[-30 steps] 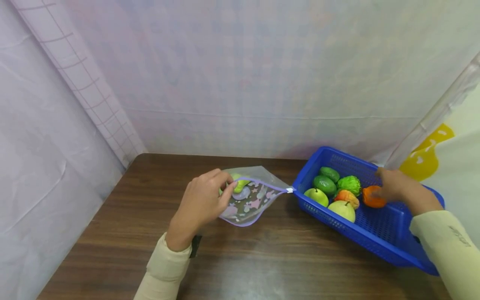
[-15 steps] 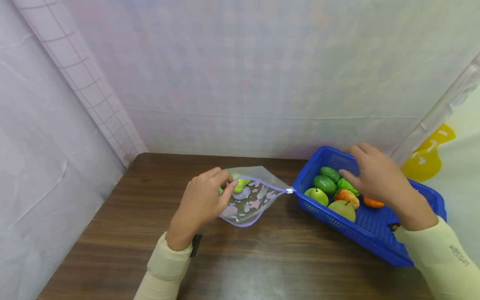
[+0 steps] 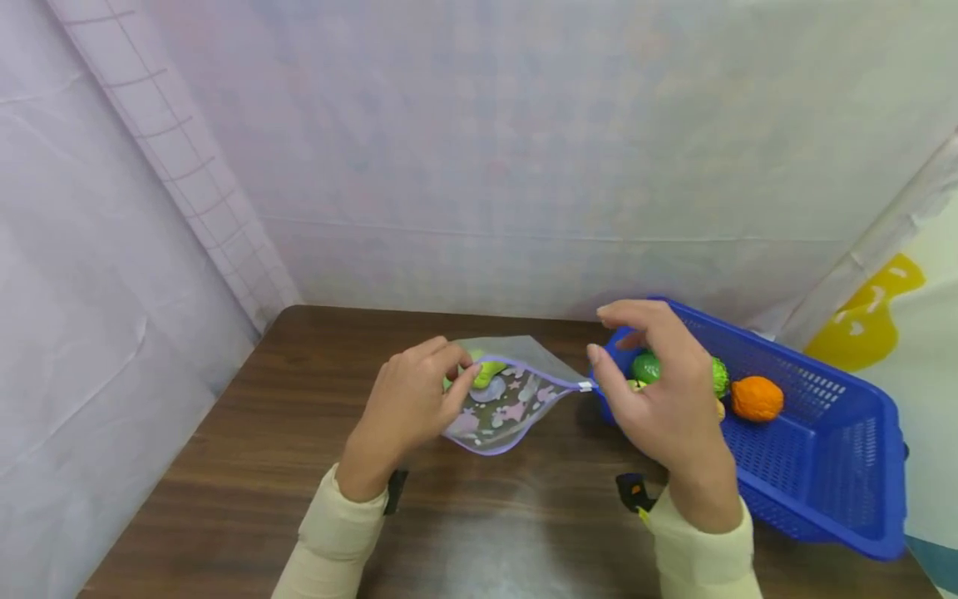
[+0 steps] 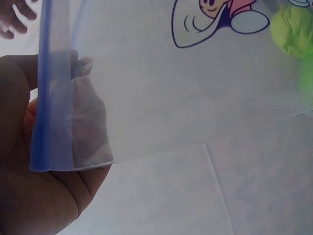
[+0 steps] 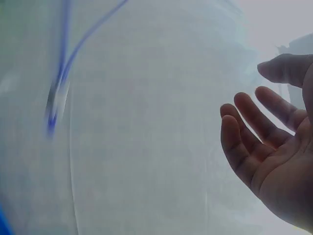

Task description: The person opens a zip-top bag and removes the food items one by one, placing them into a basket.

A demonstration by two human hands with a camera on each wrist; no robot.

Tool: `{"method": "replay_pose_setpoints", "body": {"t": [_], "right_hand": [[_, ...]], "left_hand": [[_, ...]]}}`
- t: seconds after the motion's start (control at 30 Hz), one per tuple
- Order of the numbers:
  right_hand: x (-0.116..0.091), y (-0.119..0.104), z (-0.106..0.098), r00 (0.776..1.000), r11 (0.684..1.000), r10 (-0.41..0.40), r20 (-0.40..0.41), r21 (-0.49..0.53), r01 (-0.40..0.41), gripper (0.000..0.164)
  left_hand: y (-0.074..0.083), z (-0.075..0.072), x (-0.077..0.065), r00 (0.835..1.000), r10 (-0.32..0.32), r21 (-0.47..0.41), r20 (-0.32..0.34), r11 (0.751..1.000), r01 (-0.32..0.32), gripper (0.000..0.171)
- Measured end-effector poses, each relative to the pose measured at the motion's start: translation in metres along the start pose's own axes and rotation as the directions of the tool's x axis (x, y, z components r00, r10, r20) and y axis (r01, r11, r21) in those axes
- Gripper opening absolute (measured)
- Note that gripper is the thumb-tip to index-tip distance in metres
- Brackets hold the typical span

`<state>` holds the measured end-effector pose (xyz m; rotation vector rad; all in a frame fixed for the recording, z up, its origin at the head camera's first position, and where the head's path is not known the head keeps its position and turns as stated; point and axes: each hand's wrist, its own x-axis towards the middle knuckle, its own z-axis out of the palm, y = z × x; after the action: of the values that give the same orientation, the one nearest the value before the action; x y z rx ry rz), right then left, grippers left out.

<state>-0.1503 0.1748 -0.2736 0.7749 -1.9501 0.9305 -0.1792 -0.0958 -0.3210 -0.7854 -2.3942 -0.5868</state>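
My left hand (image 3: 415,395) pinches the near-left rim of a clear zip bag (image 3: 516,412) with a purple zipper edge and pink printed figures. The bag's mouth gapes open, and a light green item (image 4: 293,34) lies inside it. A white slider (image 3: 585,387) sits at the zipper's right end. My right hand (image 3: 662,395) hovers over the left end of the blue basket (image 3: 816,491), thumb and fingers spread, with nothing between them. In the right wrist view its fingers (image 5: 266,127) are bent loosely, apart from the blurred slider (image 5: 57,100).
Inside the basket, a wrinkled orange fruit (image 3: 758,399) lies near the middle. A green fruit (image 3: 646,366) and a bumpy bright green one (image 3: 720,377) show partly behind the right hand. The brown wooden table (image 3: 247,466) meets a white cloth wall (image 3: 479,208) at the back.
My right hand has moved left from over the orange fruit to the basket's left end, towards the bag, uncovering the orange fruit. The left hand keeps its grip on the bag.
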Motion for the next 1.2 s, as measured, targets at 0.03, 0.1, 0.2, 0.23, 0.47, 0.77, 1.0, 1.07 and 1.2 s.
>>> {"method": "replay_pose_setpoints", "body": {"t": [0.03, 0.1, 0.2, 0.23, 0.47, 0.77, 1.0, 1.07, 1.2], "right_hand": [[0.002, -0.003, 0.005, 1.0, 1.0, 0.0, -0.01, 0.03, 0.001, 0.033], [0.004, -0.009, 0.014, 1.0, 0.997, 0.002, -0.017, 0.073, -0.001, 0.031], [0.005, -0.013, 0.029, 1.0, 0.995, -0.007, 0.005, 0.104, 0.006, 0.025], [0.004, -0.014, 0.034, 1.0, 0.993, -0.015, 0.017, 0.113, 0.013, 0.022], [-0.004, -0.02, 0.063, 0.986, 0.994, -0.026, 0.167, 0.108, 0.008, 0.006], [-0.017, -0.018, 0.093, 0.813, 0.984, 0.136, 0.566, -0.171, -0.045, 0.013], [-0.033, -0.01, 0.122, 0.742, 0.953, 0.195, 0.641, -0.302, 0.011, 0.026], [-0.035, -0.006, 0.129, 0.741, 0.948, 0.207, 0.639, -0.318, 0.008, 0.026], [-0.04, 0.003, 0.143, 0.736, 0.937, 0.212, 0.643, -0.349, 0.034, 0.024]], "left_hand": [[0.0, 0.0, 0.0, 1.0, 0.001, 0.0, -0.004, 1.0, -0.001, 0.012], [0.0, 0.0, 0.0, 1.0, 0.005, 0.002, -0.009, 1.0, -0.005, 0.012], [0.0, -0.001, 0.001, 1.0, 0.003, 0.003, -0.009, 1.0, -0.003, 0.012], [0.0, -0.001, 0.001, 1.0, 0.002, 0.004, -0.007, 1.0, -0.002, 0.012], [0.002, -0.002, 0.0, 1.0, 0.001, 0.001, -0.008, 1.0, -0.001, 0.013], [0.002, 0.002, -0.001, 1.0, 0.017, -0.015, -0.026, 1.0, -0.017, 0.01], [0.003, 0.003, -0.003, 0.999, 0.025, -0.005, -0.031, 1.0, -0.025, 0.011], [0.003, 0.004, -0.003, 0.999, 0.03, -0.003, -0.032, 1.0, -0.03, 0.01], [0.005, 0.005, -0.002, 0.998, 0.056, -0.002, -0.036, 0.998, -0.056, 0.009]]}}
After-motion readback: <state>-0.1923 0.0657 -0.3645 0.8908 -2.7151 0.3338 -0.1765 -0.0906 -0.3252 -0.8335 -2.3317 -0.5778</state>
